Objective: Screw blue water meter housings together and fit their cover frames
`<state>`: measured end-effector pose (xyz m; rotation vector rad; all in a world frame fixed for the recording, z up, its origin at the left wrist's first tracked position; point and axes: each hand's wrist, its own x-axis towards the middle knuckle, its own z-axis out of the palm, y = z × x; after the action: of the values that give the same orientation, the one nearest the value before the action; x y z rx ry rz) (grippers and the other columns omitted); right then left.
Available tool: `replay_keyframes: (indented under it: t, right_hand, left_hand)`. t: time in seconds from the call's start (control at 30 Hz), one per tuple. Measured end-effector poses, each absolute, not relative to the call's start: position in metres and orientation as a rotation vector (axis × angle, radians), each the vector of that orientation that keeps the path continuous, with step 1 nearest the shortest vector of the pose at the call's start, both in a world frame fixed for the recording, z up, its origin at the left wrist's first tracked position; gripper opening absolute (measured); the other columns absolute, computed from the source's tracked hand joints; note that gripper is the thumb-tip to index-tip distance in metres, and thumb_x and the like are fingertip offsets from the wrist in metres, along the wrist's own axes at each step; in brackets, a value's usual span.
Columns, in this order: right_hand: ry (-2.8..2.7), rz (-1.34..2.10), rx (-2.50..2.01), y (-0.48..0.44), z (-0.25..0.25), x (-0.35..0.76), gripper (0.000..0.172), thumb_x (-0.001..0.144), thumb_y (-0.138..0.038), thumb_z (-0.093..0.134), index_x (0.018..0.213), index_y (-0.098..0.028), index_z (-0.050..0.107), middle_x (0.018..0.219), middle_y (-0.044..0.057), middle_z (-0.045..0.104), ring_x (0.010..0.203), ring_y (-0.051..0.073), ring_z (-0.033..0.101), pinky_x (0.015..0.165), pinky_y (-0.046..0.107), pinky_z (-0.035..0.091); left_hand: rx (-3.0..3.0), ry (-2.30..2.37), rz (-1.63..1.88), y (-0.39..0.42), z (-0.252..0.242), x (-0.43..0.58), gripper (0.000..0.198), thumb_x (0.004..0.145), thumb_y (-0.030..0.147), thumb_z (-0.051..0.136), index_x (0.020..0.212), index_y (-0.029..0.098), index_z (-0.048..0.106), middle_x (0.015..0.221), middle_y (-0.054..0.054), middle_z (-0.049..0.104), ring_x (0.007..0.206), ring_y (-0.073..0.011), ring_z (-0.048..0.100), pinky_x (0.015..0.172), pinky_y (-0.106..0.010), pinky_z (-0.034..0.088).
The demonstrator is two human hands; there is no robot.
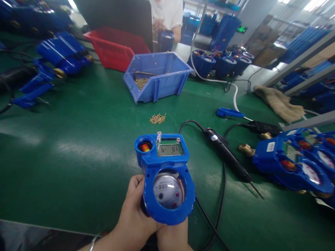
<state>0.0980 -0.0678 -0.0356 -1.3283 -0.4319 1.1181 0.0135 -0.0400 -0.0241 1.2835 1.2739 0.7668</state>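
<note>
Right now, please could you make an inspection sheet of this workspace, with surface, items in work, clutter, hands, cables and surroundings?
Surface: green tabletop, with glossy reflections.
Items in work: blue meter, display and dial facing the camera.
Clutter: small pile of brass-coloured screws; blue bin behind it; black electric screwdriver lying to the right.
Hands: left hand grips the meter; right hand mostly hidden below it, hold unclear.
Cables: black cable near the screwdriver; white cable farther back.
Surroundings: red bin; more meters at right; person opposite.
</note>
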Motion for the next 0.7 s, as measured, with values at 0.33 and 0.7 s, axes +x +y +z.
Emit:
replay_keyframes:
  t: [0.33,0.7]
  right_hand:
    - [-0.686,0.996,-1.362,-0.074,-0.048,0.104,0.07,0.068,-0.037,0.069,0.128,-0.021,0.036,0.123,0.014,0.055,0.111,0.031,0.055,0.092,0.046,0.048]
    - [-1.076,1.049,-1.451,-0.076,-0.024,0.134,0.082,0.06,-0.015,0.073,0.132,-0.025,0.036,0.132,0.01,0.048,0.125,0.031,0.042,0.105,0.047,0.035]
  left_hand:
    - [1.22,1.053,0.74,-0.018,-0.01,0.004,0.053,0.052,0.031,0.081,0.102,0.026,0.064,0.112,-0.006,0.051,0.108,-0.0293,0.05,0.093,-0.042,0.043]
    - [1.349,1.062,0.764,-0.028,-0.021,0.003,0.052,0.058,0.025,0.078,0.107,0.026,0.06,0.115,-0.006,0.052,0.107,-0.0273,0.052,0.091,-0.039,0.044]
